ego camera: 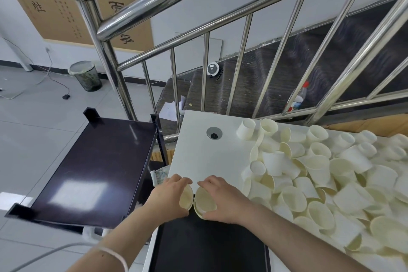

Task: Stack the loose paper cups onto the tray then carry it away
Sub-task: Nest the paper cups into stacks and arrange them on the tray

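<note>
Fingers curled on both sides, and each hand has a paper cup in its grip. Left hand (169, 196) wraps a cup (186, 197) with its open mouth tipped toward the camera; right hand (220, 200) wraps a second cup (204, 202), mouth also facing us. The two cups sit side by side, rims touching or very nearly so, I cannot tell which, and they hover right at the far edge of the black tray (209, 247).

That tray is the landmark. It lies flat at the near end of the white surface (198, 152), and nothing shows on its dark bed from here. Just right of the tray, the big heap of loose paper cups (320, 172) sprawls across the surface, lying on their sides, upended, tumbled over one another, running off toward the right edge of view. Beyond the tray, past the hands, a bare stretch of white surface carries a round cable grommet (213, 133).

Left of the tray stands a dark cart (97, 168) with a glossy top shelf, apart from the surface. Farther off behind the tray, a steel stair railing (198, 28) crosses the view, a plastic bottle (299, 97) stands on the stairs behind it, and a mesh waste bin (86, 76) sits on the tiled floor away to the left.
</note>
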